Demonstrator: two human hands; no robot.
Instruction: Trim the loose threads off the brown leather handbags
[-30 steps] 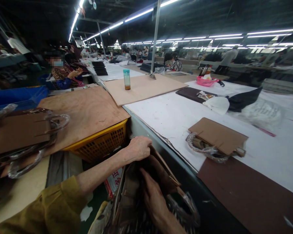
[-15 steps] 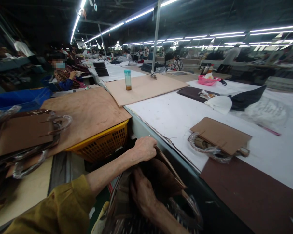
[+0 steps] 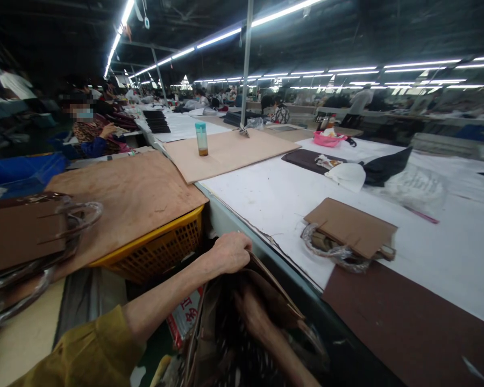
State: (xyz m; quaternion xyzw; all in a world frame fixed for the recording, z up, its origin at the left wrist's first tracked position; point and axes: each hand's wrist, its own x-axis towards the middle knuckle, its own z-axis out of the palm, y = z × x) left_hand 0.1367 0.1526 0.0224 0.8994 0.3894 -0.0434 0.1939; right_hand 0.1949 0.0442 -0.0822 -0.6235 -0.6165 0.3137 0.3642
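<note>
My left hand (image 3: 230,251) is closed on the upper edge of a brown cardboard sheet (image 3: 275,289) that stands in a dark bag or box below the table's edge. Deep between those cardboard pieces reaches my right hand (image 3: 253,316); it is blurred and its fingers are hidden. On the white table to the right lies a brown cardboard-covered bag with plastic-wrapped handles (image 3: 349,236), apart from both hands.
A yellow plastic crate (image 3: 161,244) under a plywood board (image 3: 125,188) sits left of my hands. More wrapped bags (image 3: 24,242) lie at far left. A bottle (image 3: 201,138) stands on a far board. A pink basket (image 3: 327,140), dark and white pieces lie further back. Other workers sit along the line.
My right hand has pushed deeper and farther forward into the cardboard pieces. My left hand keeps its hold on the sheet's edge. The camera has shifted slightly.
</note>
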